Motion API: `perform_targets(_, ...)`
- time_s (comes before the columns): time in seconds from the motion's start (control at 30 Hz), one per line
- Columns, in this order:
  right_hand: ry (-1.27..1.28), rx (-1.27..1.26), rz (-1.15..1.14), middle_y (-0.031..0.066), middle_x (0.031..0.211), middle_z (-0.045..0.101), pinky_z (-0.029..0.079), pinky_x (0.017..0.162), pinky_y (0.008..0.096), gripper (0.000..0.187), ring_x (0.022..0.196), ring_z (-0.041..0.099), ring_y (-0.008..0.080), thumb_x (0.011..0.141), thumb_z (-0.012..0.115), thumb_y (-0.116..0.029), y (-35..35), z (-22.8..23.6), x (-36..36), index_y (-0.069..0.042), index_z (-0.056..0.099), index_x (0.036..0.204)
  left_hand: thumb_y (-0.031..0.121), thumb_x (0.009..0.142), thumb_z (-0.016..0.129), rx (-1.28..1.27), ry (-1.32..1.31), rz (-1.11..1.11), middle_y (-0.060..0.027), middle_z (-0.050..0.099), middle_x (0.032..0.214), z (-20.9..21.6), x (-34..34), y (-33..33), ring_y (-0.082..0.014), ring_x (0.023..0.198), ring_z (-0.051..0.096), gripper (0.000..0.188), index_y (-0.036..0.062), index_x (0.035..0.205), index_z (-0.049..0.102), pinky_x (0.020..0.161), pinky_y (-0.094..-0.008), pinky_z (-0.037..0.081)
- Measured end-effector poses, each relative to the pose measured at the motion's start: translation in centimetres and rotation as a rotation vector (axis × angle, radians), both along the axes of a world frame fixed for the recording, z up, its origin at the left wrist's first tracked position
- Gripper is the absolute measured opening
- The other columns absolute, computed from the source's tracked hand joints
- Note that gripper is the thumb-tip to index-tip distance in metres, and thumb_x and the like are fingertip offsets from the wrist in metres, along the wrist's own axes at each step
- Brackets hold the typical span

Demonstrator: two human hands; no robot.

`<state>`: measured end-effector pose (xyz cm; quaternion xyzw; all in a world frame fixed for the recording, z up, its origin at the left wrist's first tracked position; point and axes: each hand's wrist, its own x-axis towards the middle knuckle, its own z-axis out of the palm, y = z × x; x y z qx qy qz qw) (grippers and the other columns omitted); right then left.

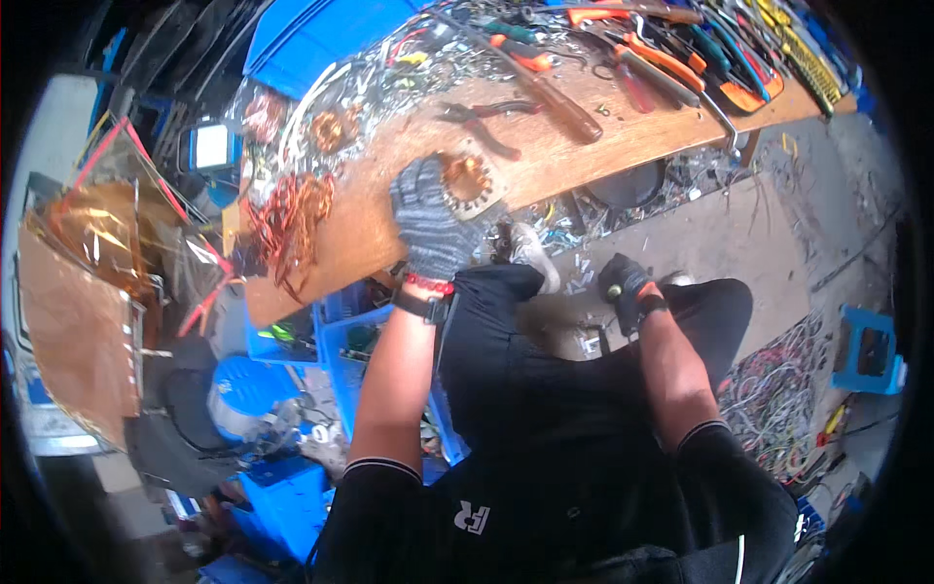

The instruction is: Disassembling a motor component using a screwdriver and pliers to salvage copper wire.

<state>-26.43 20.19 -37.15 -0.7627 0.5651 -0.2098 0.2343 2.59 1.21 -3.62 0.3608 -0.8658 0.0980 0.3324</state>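
My left hand (428,219), in a grey knitted glove, is closed on the near left edge of a motor stator (491,182). The stator is a squarish metal core with copper windings (464,177) around its toothed opening, and it rests at the bench's front edge. My right hand (628,282), also gloved, is low beside my right knee. Its fingers are curled round something dark that I cannot make out. Just beyond the stator lie cutting pliers (484,127) with dark red handles. A long tool with a brown handle (569,112) points away to their right.
Several hand tools with orange grips (662,63) crowd the wooden bench (389,146) at the back right. Red-brown wire (292,224) hangs over its left edge. Metal scraps cover its far side near a blue bin (311,39). Tangled cables (783,399) lie on the floor.
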Motion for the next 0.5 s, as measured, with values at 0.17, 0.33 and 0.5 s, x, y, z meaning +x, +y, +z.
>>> perform_targets(0.17, -0.166, 0.034, 0.026, 0.0043, 0.108, 0.075, 0.038, 0.118, 0.0513, 0.024, 0.104, 0.068, 0.022, 0.082, 0.073, -0.016, 3.3, 9.8, 3.5, -0.016, 0.075, 0.106, 0.048, 0.056, 0.097, 0.066, 0.2, -0.093, -0.0236, 0.058, 0.124, 0.6, 0.3, 1.0, -0.0425, 0.118, 0.055, 0.099, -0.0014, 0.13, 0.054, 0.1, -0.0526, 0.045)
perform_targets(0.33, -1.518, 0.637, -0.709, 0.0141, 0.108, 0.074, 0.06, 0.06, 0.0327, 0.042, 0.075, 0.072, 0.0216, 0.091, 0.065, -0.002, 5.4, 24.2, 8.6, 0.001, 0.058, 0.133, 0.023, 0.074, 0.093, 0.9, 0.966, -0.501, -0.0141, 0.055, 0.129, 0.8, 1.1, 1.0, -0.0231, 0.118, 0.057, 0.082, -0.0002, 0.138, 0.048, 0.099, -0.0401, 0.053)
perform_targets(0.5, -1.734, 0.283, -0.76, 0.0103, 0.096, 0.067, 0.058, 0.061, 0.0343, 0.027, 0.071, 0.065, 0.0224, 0.094, 0.066, -0.017, 5.9, 30.7, 6.5, -0.006, 0.061, 0.118, 0.027, 0.084, 0.086, 1.25, 1.425, -0.726, -0.0133, 0.056, 0.134, 1.8, 2.0, 1.8, -0.0247, 0.121, 0.058, 0.075, 0.0056, 0.144, 0.047, 0.109, -0.0445, 0.05)
